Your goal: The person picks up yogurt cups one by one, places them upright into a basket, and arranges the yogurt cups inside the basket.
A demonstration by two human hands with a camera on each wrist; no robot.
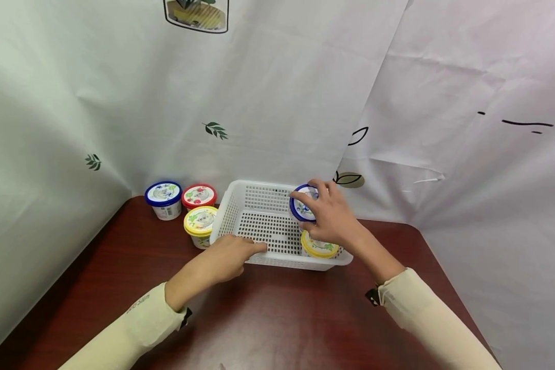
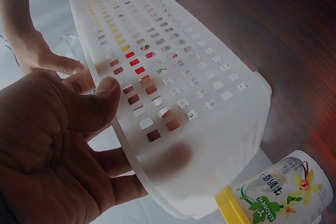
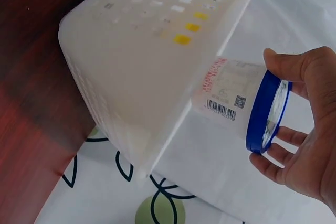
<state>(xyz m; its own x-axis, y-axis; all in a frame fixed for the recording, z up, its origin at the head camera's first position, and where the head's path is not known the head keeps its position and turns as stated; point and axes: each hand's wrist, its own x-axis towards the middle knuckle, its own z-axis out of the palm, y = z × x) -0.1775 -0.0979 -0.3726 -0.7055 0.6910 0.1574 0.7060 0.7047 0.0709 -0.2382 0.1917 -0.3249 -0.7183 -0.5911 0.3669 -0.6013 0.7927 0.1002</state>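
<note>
A white perforated plastic basket stands on the table. My left hand grips its near left rim, with the thumb and fingers on the rim in the left wrist view. At the right end, my right hand holds a tub with a blue lid by the lid's edge. That tub is above the rim in the right wrist view; its base is partly hidden by the basket wall. Below my right hand, a yellow-lidded tub sits inside the basket's right front corner.
Left of the basket stand a blue-lidded tub, a red-lidded tub and another yellow-lidded tub, the last close against the basket. A white printed cloth hangs behind the dark red table.
</note>
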